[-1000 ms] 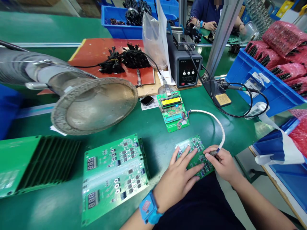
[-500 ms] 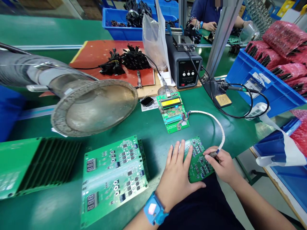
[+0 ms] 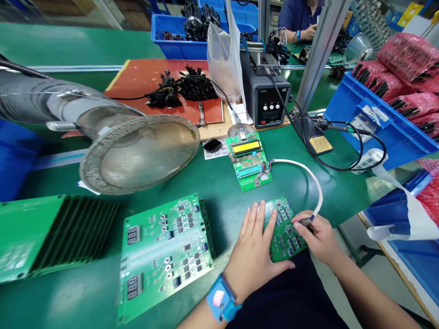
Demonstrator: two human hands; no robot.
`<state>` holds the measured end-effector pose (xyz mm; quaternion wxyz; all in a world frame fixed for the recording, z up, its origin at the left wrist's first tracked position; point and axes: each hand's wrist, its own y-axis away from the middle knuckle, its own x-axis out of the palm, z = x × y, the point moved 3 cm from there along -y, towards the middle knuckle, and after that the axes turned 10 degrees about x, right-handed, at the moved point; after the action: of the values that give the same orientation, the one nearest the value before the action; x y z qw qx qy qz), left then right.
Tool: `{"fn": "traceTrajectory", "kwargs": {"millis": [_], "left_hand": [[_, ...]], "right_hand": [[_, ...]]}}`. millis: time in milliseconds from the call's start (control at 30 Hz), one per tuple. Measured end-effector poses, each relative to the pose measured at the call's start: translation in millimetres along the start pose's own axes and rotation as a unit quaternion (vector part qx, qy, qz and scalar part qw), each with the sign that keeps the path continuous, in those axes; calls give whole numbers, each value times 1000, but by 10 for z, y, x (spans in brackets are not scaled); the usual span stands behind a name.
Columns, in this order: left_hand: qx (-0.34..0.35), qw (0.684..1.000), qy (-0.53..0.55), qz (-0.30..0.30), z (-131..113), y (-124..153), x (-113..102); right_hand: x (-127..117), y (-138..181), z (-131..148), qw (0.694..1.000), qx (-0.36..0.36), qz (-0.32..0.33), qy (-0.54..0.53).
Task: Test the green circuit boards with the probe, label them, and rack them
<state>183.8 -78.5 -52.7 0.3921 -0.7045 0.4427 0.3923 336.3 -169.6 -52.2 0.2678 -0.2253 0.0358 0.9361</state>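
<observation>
My left hand (image 3: pixel 254 249) lies flat, fingers stretched out, on the left part of a small green circuit board (image 3: pixel 285 230) at the table's near edge. My right hand (image 3: pixel 315 235) is closed around the probe end (image 3: pixel 306 221) of a white sleeved cable (image 3: pixel 317 187), its tip pressed onto the board's right side. The cable curves back to a green programmer board (image 3: pixel 250 162) with a lit yellow display. A blue wrist strap (image 3: pixel 219 299) is on my left wrist.
A stack of larger green boards (image 3: pixel 164 253) lies to the left, beside a slotted green rack (image 3: pixel 65 233). A metal fume hood (image 3: pixel 137 153) hangs over the table's left. Behind are a soldering station (image 3: pixel 269 98), iron stand (image 3: pixel 313 137) and blue bins (image 3: pixel 380 123). Another person (image 3: pixel 298 18) works at the far bench.
My left hand slid left and forward on the small board and straightened its fingers. My right hand stayed on the probe.
</observation>
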Motion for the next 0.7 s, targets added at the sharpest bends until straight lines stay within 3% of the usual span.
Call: {"fn": "traceTrajectory", "kwargs": {"millis": [700], "left_hand": [[-10,1000,4,1,-3,-10,-2]], "right_hand": [[-1,-2,9,1000,9,-3,-3]]}}
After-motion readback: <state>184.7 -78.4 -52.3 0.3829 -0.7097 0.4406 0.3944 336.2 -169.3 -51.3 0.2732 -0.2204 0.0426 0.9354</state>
